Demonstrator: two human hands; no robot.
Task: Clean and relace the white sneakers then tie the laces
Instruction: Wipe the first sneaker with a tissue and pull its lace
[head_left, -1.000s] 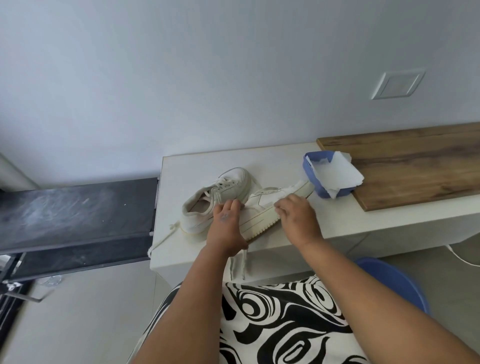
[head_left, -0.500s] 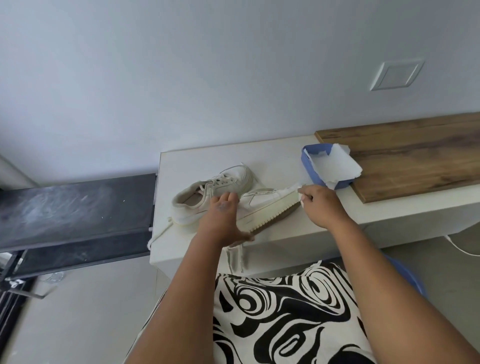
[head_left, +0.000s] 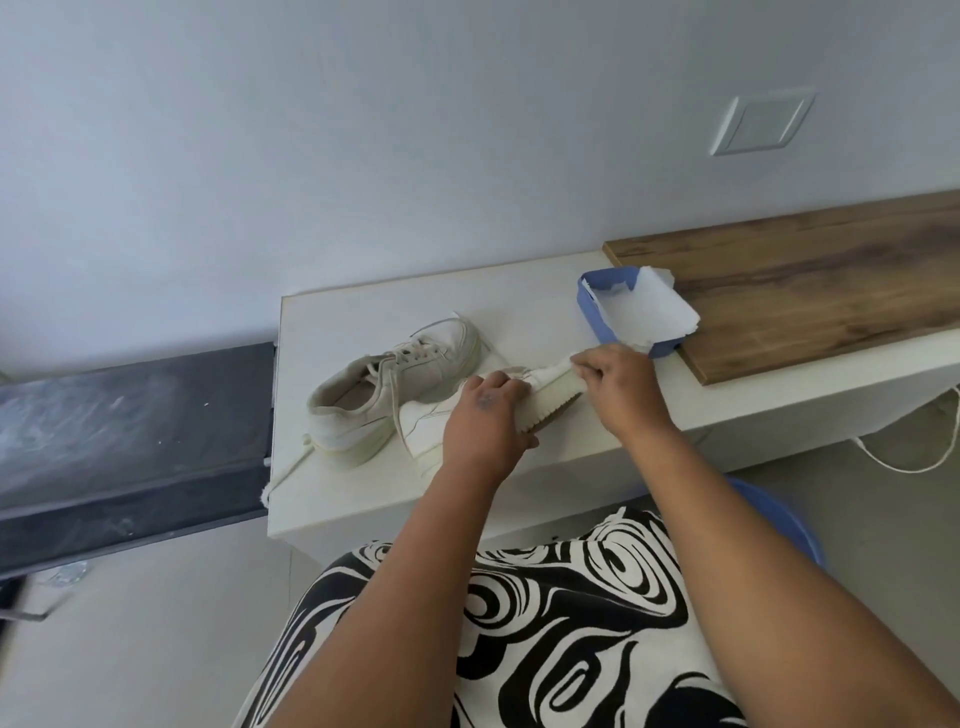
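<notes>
White sneaker (head_left: 431, 431) tilted btwn hands — both gripping.

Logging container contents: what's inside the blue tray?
White paper lines the blue tray and spills over its right rim. Whatever lies under the paper, tray floor included, is covered.

on a white counter (head_left: 363, 499) lay two white sneakers. the far sneaker (head_left: 395, 384) stood upright, laced, one lace trailing over the counter's left edge. the near sneaker (head_left: 441, 423) lay tipped on its side; the left hand (head_left: 480, 415) held its middle while the right hand (head_left: 618, 382) pinched a white wipe (head_left: 558, 371) at its toe. a blue tray (head_left: 597, 317) lined with paper sat just beside a wooden board (head_left: 805, 291).
</notes>
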